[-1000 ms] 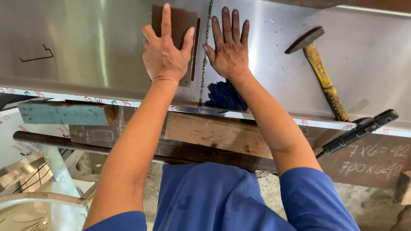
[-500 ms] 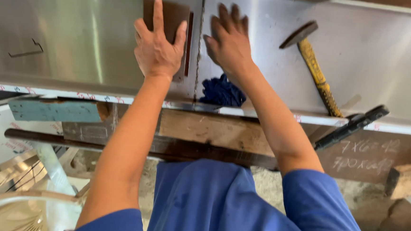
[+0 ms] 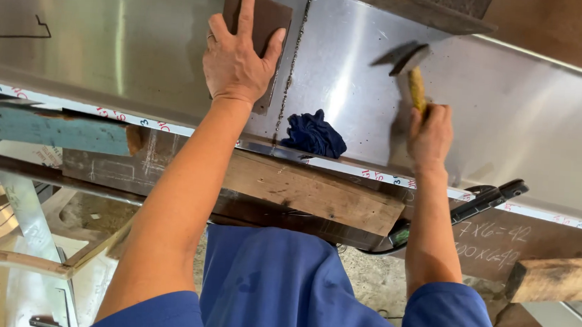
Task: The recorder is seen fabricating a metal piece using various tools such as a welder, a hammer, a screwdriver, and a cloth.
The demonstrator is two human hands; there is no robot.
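While left hand (image 3: 238,60) flattens brown pad (image 3: 267,20), right hand (image 3: 429,135) grips hammer (image 3: 410,68).

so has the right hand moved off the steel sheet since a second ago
Yes. The right hand has left its flat spot beside the thin welded seam and gone rightward, away from it, to grip the yellow-handled hammer.

Metal workshop indicated: stainless sheet (image 3: 130,32) laid on rough timber (image 3: 303,188), hammer (image 3: 411,73), chalked board (image 3: 501,244).
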